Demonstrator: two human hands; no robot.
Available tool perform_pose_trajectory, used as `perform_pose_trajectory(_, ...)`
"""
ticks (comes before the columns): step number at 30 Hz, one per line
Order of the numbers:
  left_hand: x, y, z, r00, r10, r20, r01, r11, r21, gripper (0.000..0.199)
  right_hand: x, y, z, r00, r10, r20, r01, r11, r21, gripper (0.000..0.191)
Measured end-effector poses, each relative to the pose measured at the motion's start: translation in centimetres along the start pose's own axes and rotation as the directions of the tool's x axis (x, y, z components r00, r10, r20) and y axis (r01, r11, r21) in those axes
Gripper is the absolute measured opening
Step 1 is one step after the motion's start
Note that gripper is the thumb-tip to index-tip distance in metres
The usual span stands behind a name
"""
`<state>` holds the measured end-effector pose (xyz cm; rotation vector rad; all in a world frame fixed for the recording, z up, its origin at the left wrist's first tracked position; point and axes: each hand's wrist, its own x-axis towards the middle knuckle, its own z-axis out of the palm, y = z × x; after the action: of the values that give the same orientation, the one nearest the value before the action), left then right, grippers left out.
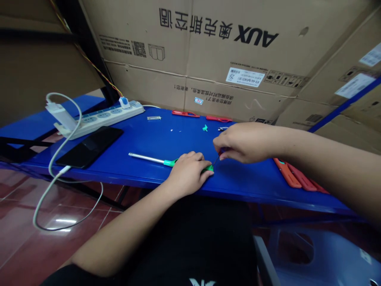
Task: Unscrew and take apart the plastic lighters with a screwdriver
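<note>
My left hand (pixel 190 172) is closed around the green body of a long-necked lighter (pixel 149 158), pinning it to the blue table. Its silver tube points left, and a bit of green shows past my thumb. In my right hand (pixel 244 141) is a small screwdriver (pixel 217 159), mostly hidden by the fingers; its thin metal shaft reaches down to the lighter's right end. Whether the tip touches is too small to tell. Beyond the hands lie a small green part (pixel 205 128) and a little dark metal part (pixel 222 129).
Two red casing pieces (pixel 185 114) and a small clear part (pixel 154 118) lie at the table's back. A power strip (pixel 104 118) and a charging phone (pixel 91 147) are at left. Orange and red casings (pixel 290 174) sit at right. Cardboard boxes (pixel 208 51) stand behind.
</note>
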<state>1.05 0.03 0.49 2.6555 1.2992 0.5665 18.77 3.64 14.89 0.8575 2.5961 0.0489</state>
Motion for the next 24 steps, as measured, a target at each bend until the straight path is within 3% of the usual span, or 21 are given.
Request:
perform_pose_trajectory(4,0.0,0.0,-0.1,1.000,0.000,0.013,0.000,1.000,0.007,0.033,0.3,-0.3,-0.1,0.999,-0.013,-0.032,0.013,1.000,0.008,0.016)
perform_pose_trajectory(10,-0.1,0.1,-0.2,1.000,0.008,0.013,-0.008,1.000,0.023,0.033,0.8,-1.3,-0.3,0.996,0.079,-0.033,-0.080,0.996,-0.039,0.021)
perform_pose_trajectory(17,-0.1,0.1,-0.1,1.000,0.003,0.005,-0.003,1.000,0.010,0.033,0.2,-0.7,-0.1,0.998,0.049,0.041,-0.051,0.997,0.056,0.015)
perform_pose_trajectory(24,0.0,0.0,0.0,1.000,0.016,0.006,-0.016,0.999,0.031,0.034,1.3,-1.8,0.3,0.974,0.222,-0.034,-0.223,0.974,-0.028,0.023)
